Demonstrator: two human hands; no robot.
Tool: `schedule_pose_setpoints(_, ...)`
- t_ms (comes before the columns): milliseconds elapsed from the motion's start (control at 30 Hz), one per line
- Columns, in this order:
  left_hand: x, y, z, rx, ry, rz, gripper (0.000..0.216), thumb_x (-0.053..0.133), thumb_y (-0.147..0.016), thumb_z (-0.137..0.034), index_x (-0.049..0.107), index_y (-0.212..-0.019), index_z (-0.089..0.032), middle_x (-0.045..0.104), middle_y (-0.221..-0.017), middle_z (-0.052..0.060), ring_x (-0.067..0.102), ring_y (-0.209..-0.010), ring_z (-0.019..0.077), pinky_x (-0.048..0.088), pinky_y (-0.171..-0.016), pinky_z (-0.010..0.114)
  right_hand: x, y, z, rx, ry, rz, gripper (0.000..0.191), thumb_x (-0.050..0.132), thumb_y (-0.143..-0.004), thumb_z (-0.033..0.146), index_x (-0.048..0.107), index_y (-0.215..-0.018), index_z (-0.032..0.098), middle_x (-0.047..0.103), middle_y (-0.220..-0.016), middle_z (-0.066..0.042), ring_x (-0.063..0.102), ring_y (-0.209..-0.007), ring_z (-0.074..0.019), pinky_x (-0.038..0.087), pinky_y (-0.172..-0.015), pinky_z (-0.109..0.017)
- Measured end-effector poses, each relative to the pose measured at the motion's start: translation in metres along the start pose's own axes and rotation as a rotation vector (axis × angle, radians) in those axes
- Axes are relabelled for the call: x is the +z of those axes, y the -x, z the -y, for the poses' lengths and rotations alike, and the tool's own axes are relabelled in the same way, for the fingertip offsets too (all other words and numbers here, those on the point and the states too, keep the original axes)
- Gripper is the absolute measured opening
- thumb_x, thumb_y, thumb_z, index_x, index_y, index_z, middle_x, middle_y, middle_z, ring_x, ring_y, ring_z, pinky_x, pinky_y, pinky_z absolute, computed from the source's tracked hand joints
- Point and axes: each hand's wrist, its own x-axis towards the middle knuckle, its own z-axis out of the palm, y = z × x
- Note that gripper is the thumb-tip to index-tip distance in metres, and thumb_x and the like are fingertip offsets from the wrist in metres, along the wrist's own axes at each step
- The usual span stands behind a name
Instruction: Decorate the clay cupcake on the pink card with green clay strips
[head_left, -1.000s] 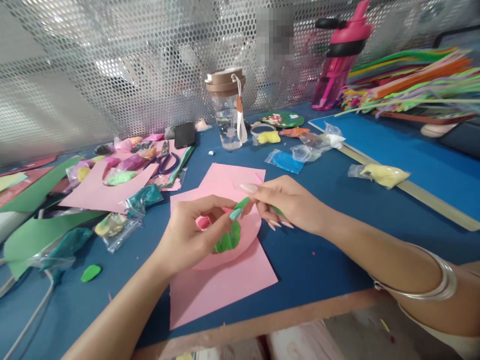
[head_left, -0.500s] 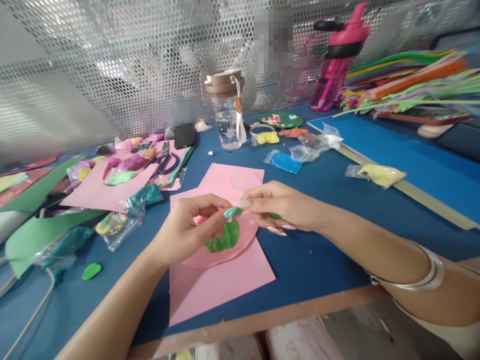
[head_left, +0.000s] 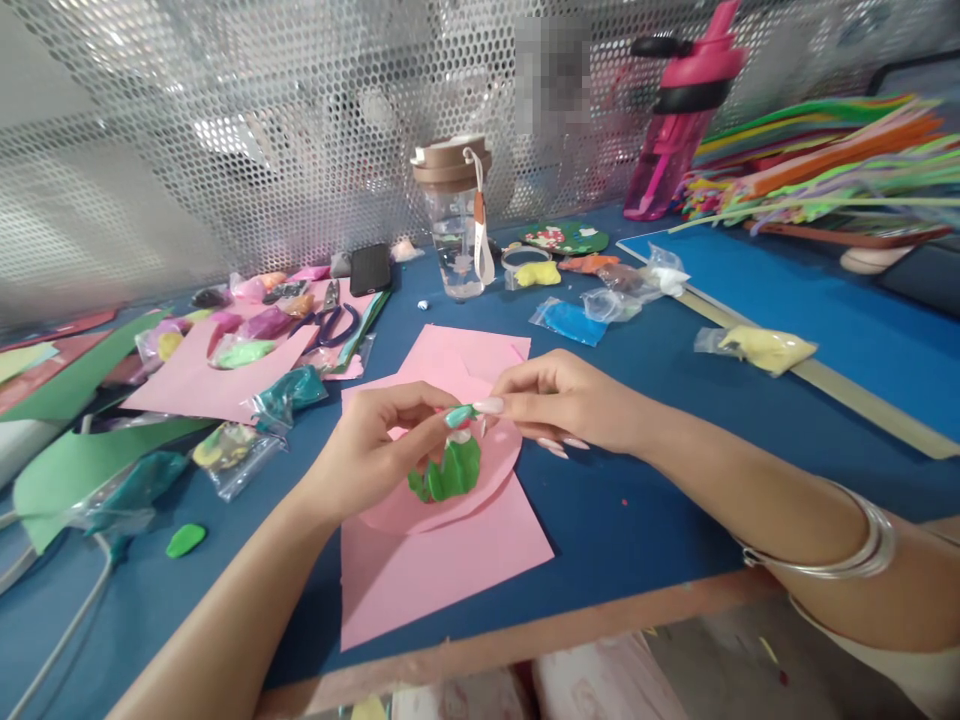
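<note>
My left hand (head_left: 375, 445) is closed in a pinch, its thumb and forefinger on a small bit of green modelling clay (head_left: 471, 409). My right hand (head_left: 566, 400) meets it from the other side, thumb and forefinger closed on the same bit, the other fingers curled below. Just under the hands, wavy green clay pieces (head_left: 454, 472) stand on a round pink paper (head_left: 487, 490). Pink and white bits beside them are partly hidden by my fingers. Beneath the round lies a larger pink sheet (head_left: 442, 590).
A flat green clay lump (head_left: 186, 541) lies at left, near bagged teal clay (head_left: 146, 490). Scissors (head_left: 330, 325) and a phone (head_left: 370, 269) sit farther back. A clear tumbler (head_left: 456, 235) stands behind the paper. Bagged yellow clay (head_left: 769, 348) rests on the right.
The green bit visible under my right palm before no longer shows there; green clay now shows between the fingertips. My right hand has risen slightly.
</note>
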Motion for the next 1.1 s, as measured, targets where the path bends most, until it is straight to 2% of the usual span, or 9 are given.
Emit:
schedule_pose_setpoints(133, 0.001, 0.001, -0.003, 0.047, -0.068, -0.013, 0.016, 0.055, -0.081, -0.026, 0.064, -0.084, -0.013, 0.06, -0.061, 0.001, 0.051, -0.048, 0.0069, 0.043, -0.045, 0.017, 0.0, 0.001, -0.001, -0.006, -0.005, -0.02, 0.023, 0.059, -0.081, 0.029, 0.061, -0.074, 0.008, 0.043, -0.037, 0.008, 0.035, -0.028, -0.0017, 0.024, -0.028, -0.014)
schedule_pose_setpoints(200, 0.002, 0.001, -0.003, 0.071, -0.121, -0.026, 0.016, 0.058, -0.078, -0.025, 0.064, -0.089, -0.013, 0.063, -0.063, 0.001, 0.055, -0.051, 0.0083, 0.046, -0.049, 0.018, 0.0, 0.001, 0.0, -0.015, 0.006, -0.027, 0.02, 0.059, -0.081, 0.027, 0.062, -0.076, 0.008, 0.043, -0.037, 0.008, 0.036, -0.028, -0.002, 0.024, -0.029, -0.014)
schedule_pose_setpoints(333, 0.003, 0.002, 0.0, 0.187, -0.15, -0.078, 0.044, 0.066, -0.071, -0.02, 0.058, -0.114, -0.016, 0.069, -0.093, 0.007, 0.065, -0.082, 0.0157, 0.053, -0.075, 0.025, 0.0, 0.001, 0.001, -0.01, 0.035, -0.008, 0.017, 0.056, -0.083, 0.022, 0.062, -0.074, 0.008, 0.042, -0.037, 0.008, 0.037, -0.029, -0.0021, 0.025, -0.03, -0.014)
schedule_pose_setpoints(400, 0.005, 0.002, 0.001, 0.258, -0.153, -0.114, 0.042, 0.067, -0.071, -0.019, 0.06, -0.112, -0.018, 0.069, -0.1, 0.008, 0.065, -0.089, 0.0173, 0.052, -0.08, 0.026, 0.0, 0.001, 0.002, -0.007, 0.029, 0.003, 0.016, 0.056, -0.083, 0.021, 0.061, -0.074, 0.009, 0.042, -0.037, 0.008, 0.037, -0.029, -0.0022, 0.025, -0.03, -0.014)
schedule_pose_setpoints(600, 0.01, 0.006, -0.002, 0.376, -0.181, -0.199, 0.021, 0.065, -0.074, -0.017, 0.07, -0.094, -0.021, 0.07, -0.076, 0.004, 0.064, -0.066, 0.0127, 0.051, -0.059, 0.021, 0.0, 0.001, 0.0, -0.014, -0.029, -0.002, 0.023, 0.062, -0.079, 0.031, 0.061, -0.07, 0.01, 0.04, -0.037, 0.009, 0.035, -0.029, -0.0024, 0.027, -0.031, -0.015)
schedule_pose_setpoints(800, 0.01, 0.006, -0.007, 0.392, -0.19, -0.2, 0.023, 0.062, -0.076, -0.011, 0.071, -0.092, -0.025, 0.069, -0.077, 0.001, 0.062, -0.066, 0.0095, 0.049, -0.058, 0.018, 0.0, 0.001, -0.001, -0.039, -0.026, 0.003, 0.025, 0.068, -0.073, 0.034, 0.064, -0.074, 0.009, 0.045, -0.04, 0.007, 0.037, -0.031, -0.0033, 0.027, -0.029, -0.015)
schedule_pose_setpoints(933, 0.01, 0.006, -0.008, 0.354, -0.148, -0.187, 0.025, 0.061, -0.076, -0.009, 0.071, -0.091, -0.026, 0.068, -0.074, -0.001, 0.06, -0.062, 0.007, 0.047, -0.056, 0.016, 0.0, 0.002, -0.002, -0.036, -0.045, 0.014, 0.029, 0.064, -0.076, 0.036, 0.066, -0.079, 0.008, 0.039, -0.037, 0.009, 0.034, -0.03, -0.003, 0.028, -0.03, -0.016)
schedule_pose_setpoints(1100, 0.011, 0.008, -0.008, 0.396, -0.259, -0.205, 0.019, 0.061, -0.078, -0.013, 0.071, -0.09, -0.024, 0.067, -0.071, -0.001, 0.058, -0.059, 0.0073, 0.045, -0.055, 0.017, 0.002, 0.003, -0.001, -0.033, 0.0, 0.068, 0.029, 0.064, -0.076, 0.036, 0.067, -0.079, 0.007, 0.042, -0.04, 0.007, 0.037, -0.033, -0.0032, 0.023, -0.031, -0.016)
